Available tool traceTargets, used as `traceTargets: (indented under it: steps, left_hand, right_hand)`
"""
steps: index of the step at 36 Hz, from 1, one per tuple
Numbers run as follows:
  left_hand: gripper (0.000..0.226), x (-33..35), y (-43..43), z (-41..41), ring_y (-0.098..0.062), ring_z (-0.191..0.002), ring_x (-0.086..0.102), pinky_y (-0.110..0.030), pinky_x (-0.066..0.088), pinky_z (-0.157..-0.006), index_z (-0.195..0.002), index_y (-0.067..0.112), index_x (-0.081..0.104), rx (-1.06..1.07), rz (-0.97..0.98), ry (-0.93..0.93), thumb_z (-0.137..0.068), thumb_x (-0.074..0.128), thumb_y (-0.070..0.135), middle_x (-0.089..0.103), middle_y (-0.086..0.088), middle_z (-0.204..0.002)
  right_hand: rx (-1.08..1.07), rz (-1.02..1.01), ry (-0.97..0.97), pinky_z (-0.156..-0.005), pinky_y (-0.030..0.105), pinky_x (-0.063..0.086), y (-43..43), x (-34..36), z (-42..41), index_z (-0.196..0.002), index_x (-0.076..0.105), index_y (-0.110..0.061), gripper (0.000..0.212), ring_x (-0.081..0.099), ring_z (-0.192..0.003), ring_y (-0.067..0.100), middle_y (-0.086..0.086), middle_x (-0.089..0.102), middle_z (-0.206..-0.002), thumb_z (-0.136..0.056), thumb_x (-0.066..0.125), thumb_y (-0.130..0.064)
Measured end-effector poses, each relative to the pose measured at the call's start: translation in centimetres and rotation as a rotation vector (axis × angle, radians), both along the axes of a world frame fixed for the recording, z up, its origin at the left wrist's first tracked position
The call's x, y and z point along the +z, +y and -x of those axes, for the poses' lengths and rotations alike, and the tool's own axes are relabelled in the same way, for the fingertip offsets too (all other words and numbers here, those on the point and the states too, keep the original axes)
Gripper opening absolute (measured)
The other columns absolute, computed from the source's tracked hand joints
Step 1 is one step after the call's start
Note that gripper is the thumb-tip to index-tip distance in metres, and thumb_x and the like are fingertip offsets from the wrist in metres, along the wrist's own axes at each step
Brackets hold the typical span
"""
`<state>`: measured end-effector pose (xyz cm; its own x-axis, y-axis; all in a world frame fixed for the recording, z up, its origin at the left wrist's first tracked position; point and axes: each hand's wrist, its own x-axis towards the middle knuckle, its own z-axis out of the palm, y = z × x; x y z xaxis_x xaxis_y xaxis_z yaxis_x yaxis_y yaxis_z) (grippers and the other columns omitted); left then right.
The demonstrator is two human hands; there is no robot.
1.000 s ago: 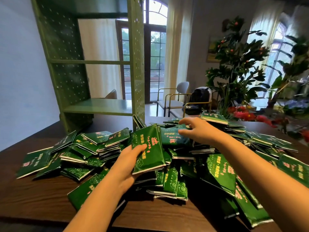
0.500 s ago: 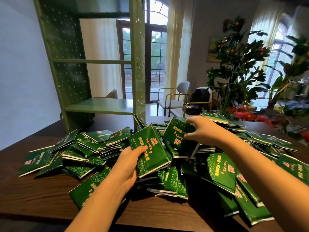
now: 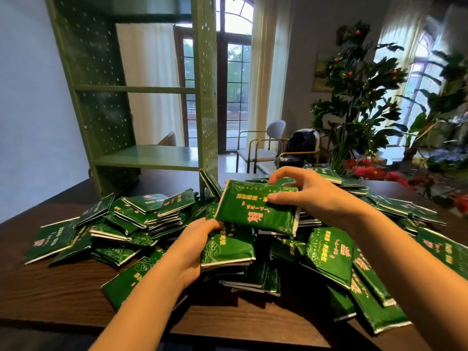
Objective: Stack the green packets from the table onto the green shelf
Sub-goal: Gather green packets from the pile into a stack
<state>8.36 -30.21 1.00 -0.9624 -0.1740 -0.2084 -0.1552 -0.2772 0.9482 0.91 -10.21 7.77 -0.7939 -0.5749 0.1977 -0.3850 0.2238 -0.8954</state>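
Note:
A wide heap of green packets (image 3: 141,219) with pink print covers the dark wooden table (image 3: 58,287). My left hand (image 3: 195,247) grips one packet (image 3: 228,247) at its left edge, low over the heap. My right hand (image 3: 311,196) pinches a second packet (image 3: 255,211) by its right side, thumb on the face and fingers behind, and holds it just above the left one, overlapping it. The green pegboard shelf (image 3: 152,158) stands at the table's back left; its lower board is bare.
More packets spread to the right edge (image 3: 443,252) and along the front right (image 3: 374,307). Chairs (image 3: 266,148) with a dark bag stand behind the table. Leafy plants and red flowers (image 3: 367,171) crowd the back right. A pale wall is at left.
My right hand has lifted a packet off the heap and brought it left and toward me over the packet in my left hand. The left hand has stayed about where it was.

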Motion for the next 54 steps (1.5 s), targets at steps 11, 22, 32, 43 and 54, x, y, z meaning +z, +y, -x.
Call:
traceTargets:
  steps: [11, 22, 32, 43, 54]
  left_hand:
    - [0.033, 1.5, 0.6, -2.2, 0.000, -0.043, 0.062, -0.016, 0.047, -0.039, -0.090, 0.018, 0.059, -0.116, 0.036, -0.024, -0.105, 0.031, 0.024, 0.067, 0.006, -0.053]
    - [0.023, 1.4, 0.9, -2.1, 0.006, -0.037, 0.054, -0.007, 0.038, -0.036, -0.090, 0.025, 0.055, -0.140, 0.065, 0.054, -0.103, 0.037, 0.033, 0.064, 0.016, -0.051]
    - [0.025, 0.7, -0.2, -1.4, 0.009, -0.072, 0.063, -0.009, 0.045, -0.075, -0.091, 0.030, 0.058, -0.220, 0.038, 0.003, -0.099, 0.038, 0.042, 0.069, 0.018, -0.093]
    - [0.022, -0.2, -0.7, -1.3, -0.016, -0.069, 0.070, -0.028, 0.056, -0.068, -0.099, 0.009, 0.064, -0.359, 0.154, 0.004, -0.083, 0.063, 0.025, 0.074, -0.008, -0.085]
    - [0.012, -0.7, -3.9, -4.0, -0.012, -0.063, 0.071, -0.022, 0.056, -0.055, -0.098, 0.010, 0.065, -0.101, 0.160, 0.054, -0.096, 0.055, 0.017, 0.076, -0.005, -0.078]
  right_hand:
    - [0.099, -0.062, -0.138, -0.077, 0.028, 0.056, 0.0, -0.5, 1.2, -0.106, 0.070, -0.018, 0.029, 0.069, -0.090, 0.022, 0.013, 0.068, -0.106, -0.077, 0.069, -0.015]
    - [-0.186, -0.311, 0.299, -0.091, 0.041, 0.051, -2.7, -0.6, 1.0, -0.139, 0.040, -0.032, 0.069, 0.057, -0.103, 0.023, -0.001, 0.053, -0.114, -0.080, 0.074, -0.021]
    - [0.031, -0.202, 0.196, -0.083, 0.029, 0.053, -3.5, -0.8, 0.6, -0.139, 0.040, -0.024, 0.054, 0.065, -0.099, 0.025, 0.008, 0.067, -0.114, -0.091, 0.059, -0.005]
    - [0.095, -0.314, 0.353, -0.088, 0.015, 0.040, -6.7, -2.3, -0.9, -0.142, 0.039, -0.023, 0.061, 0.058, -0.104, 0.005, -0.005, 0.069, -0.114, -0.088, 0.065, -0.011]
    - [-0.084, -0.049, 0.358, -0.092, 0.031, 0.048, -8.0, -4.3, -1.7, -0.121, 0.058, -0.024, 0.027, 0.059, -0.103, 0.014, 0.000, 0.064, -0.113, -0.097, 0.049, -0.015]
